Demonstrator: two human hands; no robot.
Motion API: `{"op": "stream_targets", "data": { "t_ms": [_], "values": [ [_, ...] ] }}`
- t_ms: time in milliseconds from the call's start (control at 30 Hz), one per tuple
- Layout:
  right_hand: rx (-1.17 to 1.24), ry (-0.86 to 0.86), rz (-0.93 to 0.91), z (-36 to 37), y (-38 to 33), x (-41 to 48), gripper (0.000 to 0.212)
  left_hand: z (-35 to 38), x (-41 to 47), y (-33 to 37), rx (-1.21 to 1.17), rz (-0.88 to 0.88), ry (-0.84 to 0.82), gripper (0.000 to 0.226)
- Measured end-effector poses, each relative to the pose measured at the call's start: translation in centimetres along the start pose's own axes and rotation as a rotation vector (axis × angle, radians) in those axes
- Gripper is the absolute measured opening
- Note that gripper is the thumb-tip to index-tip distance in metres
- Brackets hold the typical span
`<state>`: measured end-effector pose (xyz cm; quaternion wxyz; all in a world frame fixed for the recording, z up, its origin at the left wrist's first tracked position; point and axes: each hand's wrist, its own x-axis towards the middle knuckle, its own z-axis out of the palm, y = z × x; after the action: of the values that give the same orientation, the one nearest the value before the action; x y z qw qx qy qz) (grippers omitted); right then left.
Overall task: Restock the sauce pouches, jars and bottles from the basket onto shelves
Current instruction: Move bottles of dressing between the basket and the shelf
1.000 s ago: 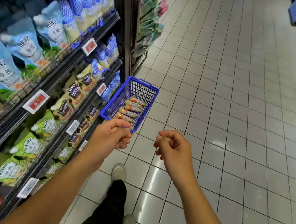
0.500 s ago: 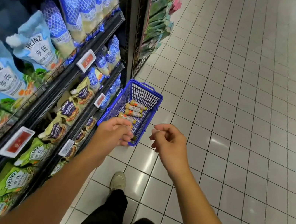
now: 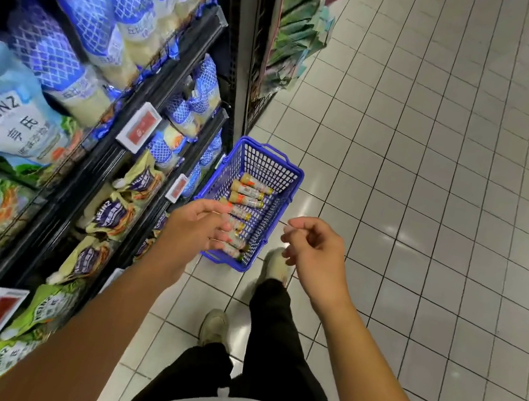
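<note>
A blue plastic basket stands on the tiled floor beside the shelf unit. Several small sauce bottles with orange caps lie in a row inside it. My left hand hovers over the basket's near end, fingers loosely curled, holding nothing. My right hand hangs in the air just right of the basket, fingers loosely curled and empty. To the left, the shelves carry blue-patterned pouches, light blue Heinz pouches and green Heinz pouches.
Red price tags clip to the shelf edges. My two feet stand on the tiles just before the basket. Green packets hang on the neighbouring shelf unit behind it. Open tiled aisle stretches to the right.
I have stepped closer to the basket and the view has tilted down. Both hands stay empty in front of me, the left one now over the basket's near end.
</note>
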<state>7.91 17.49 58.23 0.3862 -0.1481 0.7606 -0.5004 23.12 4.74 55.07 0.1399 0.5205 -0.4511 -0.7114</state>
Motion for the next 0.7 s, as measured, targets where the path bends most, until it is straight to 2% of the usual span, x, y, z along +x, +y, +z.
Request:
{"op": "stream_targets", "data": {
  "t_ms": [167,367,533,633,700],
  "values": [
    [-0.03,-0.032,0.056,-0.4,0.7,7.2,0.011,1.9,6.3,0.7,-0.031,-0.061,0.015,0.008],
    [-0.135,-0.156,0.135,-0.5,1.7,18.0,0.011,4.6,14.7,1.6,-0.012,-0.172,0.067,0.005],
    [-0.196,-0.201,0.184,0.4,4.3,26.5,0.011,6.3,22.0,0.4,0.013,-0.264,0.094,0.013],
    [-0.198,-0.205,0.259,1.8,7.3,30.8,0.012,7.0,26.7,-1.5,0.01,-0.336,0.104,0.023],
    [-0.191,-0.209,0.317,3.4,10.1,33.5,0.018,6.9,30.4,-3.6,-0.008,-0.372,0.12,0.022]
  ]
}}
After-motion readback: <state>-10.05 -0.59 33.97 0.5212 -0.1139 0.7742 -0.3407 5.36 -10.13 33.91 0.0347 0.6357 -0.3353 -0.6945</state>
